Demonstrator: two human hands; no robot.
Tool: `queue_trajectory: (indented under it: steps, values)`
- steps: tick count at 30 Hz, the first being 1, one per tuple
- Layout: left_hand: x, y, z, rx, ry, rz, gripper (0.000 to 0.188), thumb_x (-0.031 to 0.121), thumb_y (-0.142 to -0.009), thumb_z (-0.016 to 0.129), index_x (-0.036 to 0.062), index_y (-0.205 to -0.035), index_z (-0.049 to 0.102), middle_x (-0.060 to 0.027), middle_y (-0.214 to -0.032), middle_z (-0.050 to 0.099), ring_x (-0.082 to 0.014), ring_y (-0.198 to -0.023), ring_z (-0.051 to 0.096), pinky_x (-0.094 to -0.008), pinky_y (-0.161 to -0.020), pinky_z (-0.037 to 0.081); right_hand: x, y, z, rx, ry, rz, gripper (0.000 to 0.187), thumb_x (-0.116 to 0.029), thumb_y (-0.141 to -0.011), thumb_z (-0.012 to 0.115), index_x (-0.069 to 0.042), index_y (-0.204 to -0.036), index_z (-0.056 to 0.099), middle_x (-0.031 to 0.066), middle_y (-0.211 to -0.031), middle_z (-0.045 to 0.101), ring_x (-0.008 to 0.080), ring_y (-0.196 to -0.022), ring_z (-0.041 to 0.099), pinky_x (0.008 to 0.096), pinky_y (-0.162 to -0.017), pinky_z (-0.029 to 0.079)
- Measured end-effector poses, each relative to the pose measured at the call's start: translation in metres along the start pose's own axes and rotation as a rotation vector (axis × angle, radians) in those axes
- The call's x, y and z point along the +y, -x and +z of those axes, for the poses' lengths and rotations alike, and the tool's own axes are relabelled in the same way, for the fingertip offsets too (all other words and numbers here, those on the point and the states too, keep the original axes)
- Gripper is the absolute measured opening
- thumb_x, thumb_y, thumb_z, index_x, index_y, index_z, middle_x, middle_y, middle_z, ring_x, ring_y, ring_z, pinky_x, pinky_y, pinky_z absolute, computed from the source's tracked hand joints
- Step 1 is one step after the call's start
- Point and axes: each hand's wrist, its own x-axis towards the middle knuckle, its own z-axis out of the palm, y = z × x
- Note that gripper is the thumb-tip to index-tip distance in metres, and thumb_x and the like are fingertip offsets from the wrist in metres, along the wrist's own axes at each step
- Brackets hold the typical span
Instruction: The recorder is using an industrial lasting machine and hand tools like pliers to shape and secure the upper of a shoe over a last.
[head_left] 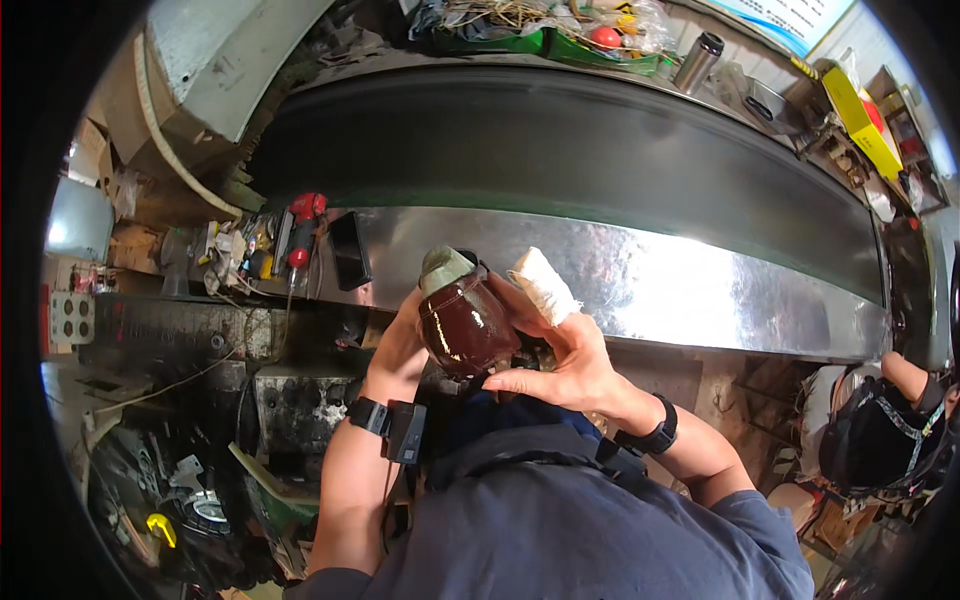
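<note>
Between my hands is a glossy dark-brown leather shoe (465,330) with a greenish-grey form (445,268) rising from its top. My left hand (400,345) grips it along the left side, its fingers partly hidden behind the leather. On the right, my right hand (575,365) curves around the shoe, thumb stretched toward its lower edge. A white cloth wad (543,285) sits at the fingers of that hand; how the fingers hold it is partly hidden.
A shiny metal ledge (620,270) fronts a dark conveyor-like belt (560,140). Left on the ledge lie a black phone (349,250) and a red heat-gun-like tool (304,228). A steel flask (698,62) stands at the back; another person (880,430) sits at right.
</note>
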Motion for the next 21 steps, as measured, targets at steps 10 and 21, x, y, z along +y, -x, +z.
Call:
queue_trajectory:
  steps: [10,21]
  values:
    - [0.039,-0.024,0.008,-0.169,-0.005,-0.029,0.038,0.02,-0.1,0.06,0.004,-0.134,0.056,-0.0124,-0.125,0.066,-0.0197,-0.113,0.066,-0.037,-0.099,0.056,-0.008,-0.01,0.011,0.19,0.069,0.008,0.087,-0.025,-0.076,0.093,0.005,-0.145,0.048,0.0196,-0.133,0.065,0.0233,-0.122,0.064,0.0373,-0.105,0.05]
    - [-0.005,-0.075,-0.033,0.109,0.104,0.051,0.074,0.054,-0.109,0.023,-0.0043,-0.122,0.066,-0.0145,-0.121,0.07,-0.0293,-0.12,0.064,-0.0434,-0.114,0.04,0.012,-0.043,0.055,0.308,0.336,0.37,0.087,-0.028,-0.072,0.096,0.007,-0.139,0.053,0.021,-0.12,0.071,0.0256,-0.11,0.07,0.0377,-0.096,0.057]
